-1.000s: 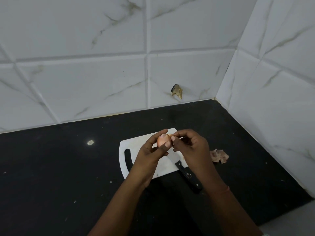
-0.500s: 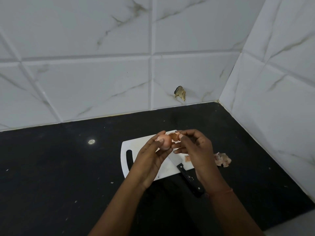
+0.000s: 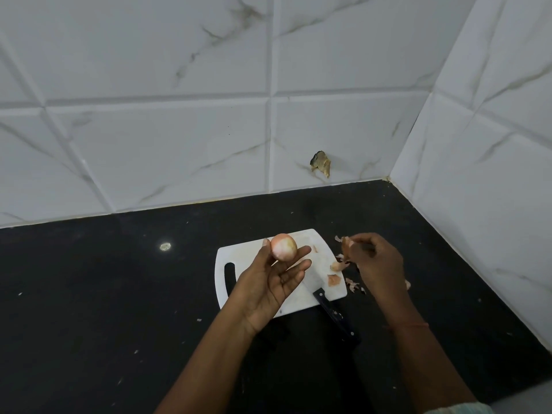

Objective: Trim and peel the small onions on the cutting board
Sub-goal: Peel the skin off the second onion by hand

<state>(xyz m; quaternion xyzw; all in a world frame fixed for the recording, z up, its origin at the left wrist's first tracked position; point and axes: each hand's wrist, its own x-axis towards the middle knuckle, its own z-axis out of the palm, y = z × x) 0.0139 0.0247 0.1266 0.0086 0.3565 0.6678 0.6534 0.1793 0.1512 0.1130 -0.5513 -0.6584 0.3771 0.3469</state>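
Note:
My left hand holds a small, pale pink onion between thumb and fingertips above the white cutting board. Off the board's right edge, my right hand pinches a strip of onion skin. Loose skin pieces lie on the board's right side and on the counter beside it. A black-handled knife rests with its blade on the board and its handle over the near right corner.
The board sits on a black countertop in a corner of white marble-look tiled walls. A chipped hole marks the back wall. The right wall stands close beside my right hand.
My hands have parted. The right hand pulled a piece of skin off the onion and moved right, past the board's edge. The left hand keeps the onion and has opened its palm upward.

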